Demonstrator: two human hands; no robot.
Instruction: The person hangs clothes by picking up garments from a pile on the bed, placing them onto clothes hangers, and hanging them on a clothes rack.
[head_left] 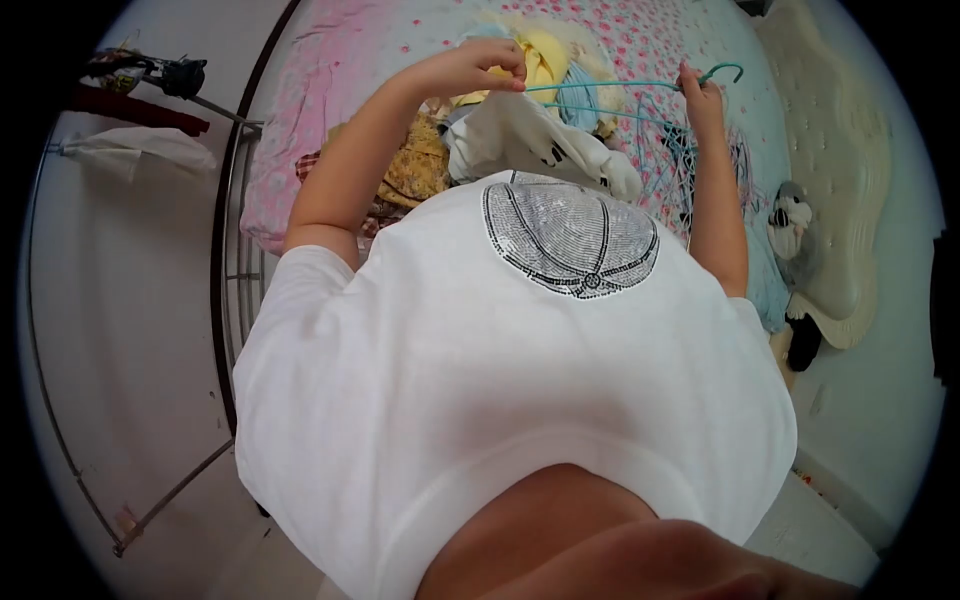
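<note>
My left hand [497, 66] is closed in a pinch at the top edge of a white garment with black marks [540, 140], which hangs below it over the bed. A teal wire clothes hanger [610, 85] stretches between my hands, its far end meeting the garment by my left fingertips. My right hand [700, 92] is wrapped round the hanger near its hook, which points right. Whether my left fingers also grip the hanger is hidden.
The bed [380, 50] has a pink floral cover. On it lie a mustard garment [415, 165], a yellow cloth [545, 60] and a pile of hangers [675, 160]. A tufted headboard [830, 170] stands right. A metal rack [80, 480] with a white cloth [140, 150] stands left.
</note>
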